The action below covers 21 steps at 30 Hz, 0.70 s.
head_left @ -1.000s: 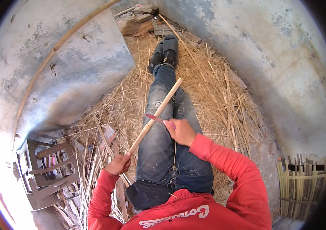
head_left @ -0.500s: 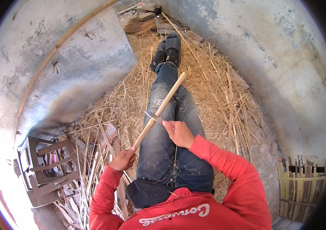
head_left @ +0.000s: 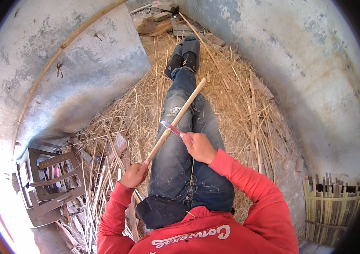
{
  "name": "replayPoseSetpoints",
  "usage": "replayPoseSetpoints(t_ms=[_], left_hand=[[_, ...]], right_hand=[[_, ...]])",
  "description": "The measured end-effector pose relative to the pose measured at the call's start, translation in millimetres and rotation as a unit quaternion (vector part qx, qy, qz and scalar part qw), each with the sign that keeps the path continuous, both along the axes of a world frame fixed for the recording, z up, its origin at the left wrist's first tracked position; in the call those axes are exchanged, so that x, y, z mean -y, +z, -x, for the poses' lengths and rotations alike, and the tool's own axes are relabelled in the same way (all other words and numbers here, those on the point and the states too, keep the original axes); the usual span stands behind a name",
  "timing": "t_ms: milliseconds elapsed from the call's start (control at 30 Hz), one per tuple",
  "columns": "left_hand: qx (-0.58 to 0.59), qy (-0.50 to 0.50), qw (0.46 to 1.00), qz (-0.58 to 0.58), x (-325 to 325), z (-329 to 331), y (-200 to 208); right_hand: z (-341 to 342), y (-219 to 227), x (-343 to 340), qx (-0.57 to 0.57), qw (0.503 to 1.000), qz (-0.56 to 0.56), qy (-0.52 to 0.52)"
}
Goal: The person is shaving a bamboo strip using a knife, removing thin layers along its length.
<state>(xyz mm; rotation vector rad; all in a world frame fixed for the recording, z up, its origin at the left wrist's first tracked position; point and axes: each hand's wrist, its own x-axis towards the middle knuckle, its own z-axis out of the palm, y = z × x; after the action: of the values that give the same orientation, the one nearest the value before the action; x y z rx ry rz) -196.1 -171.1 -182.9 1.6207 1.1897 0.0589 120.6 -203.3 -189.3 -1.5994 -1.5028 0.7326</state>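
A pale wooden stick [head_left: 180,113] lies slantwise above my outstretched legs, its far end up and to the right. My left hand [head_left: 135,174] is closed around its near end, by my thigh. In my right hand [head_left: 200,148] is a knife [head_left: 171,127], whose blade rests across the middle of the stick and points to the left. The fingers wrap round the handle, so only part of it shows. Under both lie my worn blue jeans [head_left: 174,157], with a black cloth pouch [head_left: 161,211] at my waist.
Straw and shavings [head_left: 235,114] cover the floor around my legs. To the left stands a broken dark wooden frame [head_left: 57,183] beside loose split strips [head_left: 100,190]. A slatted basket [head_left: 334,207] stands at the lower right. Walls [head_left: 298,76] rise on both sides; bricks [head_left: 163,16] lie beyond my feet.
The knife blade has turned slightly, showing more of its reddish side. Both hands and the stick stay nearly in place, and the whole view has shifted a little.
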Motion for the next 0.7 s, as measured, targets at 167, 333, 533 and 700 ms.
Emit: replayPoseSetpoints(t_ms=[167,333,533,700], left_hand=[[-0.008,0.011,1.000,-0.005,2.9,-10.1,11.5],[-0.016,0.015,0.996,-0.090,8.8,-9.6,14.9],[-0.024,0.017,0.984,-0.174,16.5,-20.2,14.1],[-0.029,0.022,0.973,-0.227,17.0,-34.4,25.5]], right_hand=[[-11.4,14.4,-6.2,0.015,0.993,0.063,-0.097],[-22.9,23.3,-12.1,-0.042,0.998,-0.009,-0.036],[-12.5,46.2,-28.5,-0.060,0.995,-0.048,-0.065],[-1.1,36.4,-31.6,-0.085,0.989,-0.078,-0.092]])
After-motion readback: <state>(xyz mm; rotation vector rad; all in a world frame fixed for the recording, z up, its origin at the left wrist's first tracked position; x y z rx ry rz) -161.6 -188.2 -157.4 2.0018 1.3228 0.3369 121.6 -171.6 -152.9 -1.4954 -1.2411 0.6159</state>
